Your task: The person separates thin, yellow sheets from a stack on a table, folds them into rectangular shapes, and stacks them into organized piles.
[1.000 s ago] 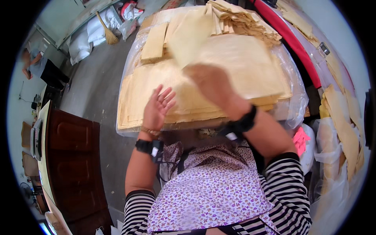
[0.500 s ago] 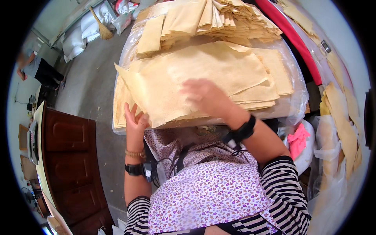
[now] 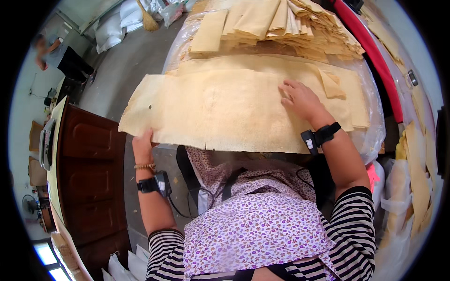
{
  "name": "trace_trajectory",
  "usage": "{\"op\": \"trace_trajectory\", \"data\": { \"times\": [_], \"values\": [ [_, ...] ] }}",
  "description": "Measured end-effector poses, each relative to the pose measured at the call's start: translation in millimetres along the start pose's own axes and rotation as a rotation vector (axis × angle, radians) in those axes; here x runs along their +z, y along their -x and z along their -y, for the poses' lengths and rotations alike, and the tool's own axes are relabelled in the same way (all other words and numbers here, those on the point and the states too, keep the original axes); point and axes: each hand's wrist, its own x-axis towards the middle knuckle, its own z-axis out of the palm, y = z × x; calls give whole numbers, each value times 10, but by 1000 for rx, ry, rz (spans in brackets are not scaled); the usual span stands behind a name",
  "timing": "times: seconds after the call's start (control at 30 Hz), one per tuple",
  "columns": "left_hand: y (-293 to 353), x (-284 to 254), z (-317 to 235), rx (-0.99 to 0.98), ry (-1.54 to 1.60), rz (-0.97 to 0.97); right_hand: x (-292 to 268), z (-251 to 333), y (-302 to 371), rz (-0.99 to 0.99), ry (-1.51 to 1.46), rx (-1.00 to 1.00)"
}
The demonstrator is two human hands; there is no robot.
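Note:
A long, thin, pale yellow sheet point(image 3: 215, 110) with a slightly ragged edge stretches across the front of the table. At its near left edge my left hand point(image 3: 143, 143) grips it, the thumb on top and the other fingers hidden beneath; this end overhangs the table's left side. My right hand point(image 3: 302, 100) rests on the sheet's right part, palm down, fingers stretched out. A small dark hole shows near the left end. Behind and under it lie more such sheets point(image 3: 358, 100), one with a corner folded over.
Folded yellow sheets point(image 3: 255, 18) are piled at the table's far side. Clear plastic point(image 3: 377, 126) covers the table. A dark wooden cabinet point(image 3: 86, 150) stands at left; white sacks point(image 3: 110, 30) and a broom point(image 3: 149, 21) are beyond. Another person point(image 3: 65, 58) stands far left.
My left hand has moved left and now grips the sheet's edge, drawing that end out past the table. My right hand has shifted right along the sheet, which now lies flatter.

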Motion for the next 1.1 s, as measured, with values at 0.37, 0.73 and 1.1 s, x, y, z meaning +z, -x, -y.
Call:
{"op": "trace_trajectory", "data": {
  "times": [0.37, 0.73, 1.1],
  "values": [
    [-546, 262, 150, 72, 190, -185, -17, -587, 256, -91, 520, 336],
    [-421, 542, -133, 267, 115, -270, 191, 182, 613, -94, 124, -13],
    [1311, 2275, -882, 1432, -689, 258, 330, -620, 415, -314, -1222, 308]
  ]
}}
